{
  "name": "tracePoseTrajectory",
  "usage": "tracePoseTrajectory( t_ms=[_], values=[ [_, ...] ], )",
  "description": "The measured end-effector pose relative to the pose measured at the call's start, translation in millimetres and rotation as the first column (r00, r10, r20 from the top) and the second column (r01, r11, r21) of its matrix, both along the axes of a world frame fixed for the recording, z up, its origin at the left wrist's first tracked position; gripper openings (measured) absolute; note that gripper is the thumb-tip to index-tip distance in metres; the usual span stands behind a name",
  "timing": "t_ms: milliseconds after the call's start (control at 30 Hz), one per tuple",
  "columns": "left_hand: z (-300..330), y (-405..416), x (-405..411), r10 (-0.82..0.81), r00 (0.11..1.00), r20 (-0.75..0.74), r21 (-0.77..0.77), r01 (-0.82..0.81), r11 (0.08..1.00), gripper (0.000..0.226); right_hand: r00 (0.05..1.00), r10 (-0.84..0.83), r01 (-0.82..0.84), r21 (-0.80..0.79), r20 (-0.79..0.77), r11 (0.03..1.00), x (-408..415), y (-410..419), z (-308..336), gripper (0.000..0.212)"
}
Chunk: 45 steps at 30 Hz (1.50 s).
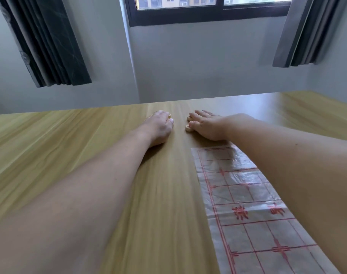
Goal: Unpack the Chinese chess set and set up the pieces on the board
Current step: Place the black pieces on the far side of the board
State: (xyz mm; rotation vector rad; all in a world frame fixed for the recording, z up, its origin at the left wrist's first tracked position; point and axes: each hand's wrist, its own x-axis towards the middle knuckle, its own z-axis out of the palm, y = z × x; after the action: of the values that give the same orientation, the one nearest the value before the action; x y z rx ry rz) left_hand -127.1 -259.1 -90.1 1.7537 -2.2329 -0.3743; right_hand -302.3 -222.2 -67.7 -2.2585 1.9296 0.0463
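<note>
Overhead, dark curtains (50, 46) flank a window (208, 8) beyond the wooden table (70, 139).

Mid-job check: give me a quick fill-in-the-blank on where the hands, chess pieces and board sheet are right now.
1. The plastic board sheet is printed with grid lines in ____.
2. The board sheet lies partly under the person's ____ forearm.
3. Two round pieces, one nearer than the other, sit at the fingers of the right hand on the ____ table.
4. The left hand lies ____ the board sheet, on bare table.

Missing words: red; right; wooden; off
</note>
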Motion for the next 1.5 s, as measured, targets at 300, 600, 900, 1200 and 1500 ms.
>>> tracePoseTrajectory(
  t_ms=[300,600,900,1200,1500],
  values=[
    [6,-3,-68,-0.044,0.993,-0.112,0.064,0.051,0.997,0.052,0.997,-0.064,0.064,0.007,-0.047,0.998,-61,10,1,0.054],
    [14,7,-121,0.094,0.822,-0.562,0.215,0.035,0.976,0.047,0.996,-0.091,0.091,0.013,-0.012,0.996,-90,26,0,0.052],
    [29,22,-141,0.167,0.61,-0.774,0.252,0.055,0.966,0.054,0.991,-0.077,0.077,0.008,0.11,0.997,-90,26,-3,0.057],
    [30,22,-129,0.164,0.575,-0.801,0.216,0.022,0.976,0.062,0.971,-0.088,0.099,-0.037,0.224,0.994,-98,32,3,0.054],
    [43,39,-112,0.165,0.662,-0.731,0.252,0.038,0.967,0.062,0.982,-0.123,0.146,-0.159,0.146,0.976,-88,50,17,0.06]
  ],
)
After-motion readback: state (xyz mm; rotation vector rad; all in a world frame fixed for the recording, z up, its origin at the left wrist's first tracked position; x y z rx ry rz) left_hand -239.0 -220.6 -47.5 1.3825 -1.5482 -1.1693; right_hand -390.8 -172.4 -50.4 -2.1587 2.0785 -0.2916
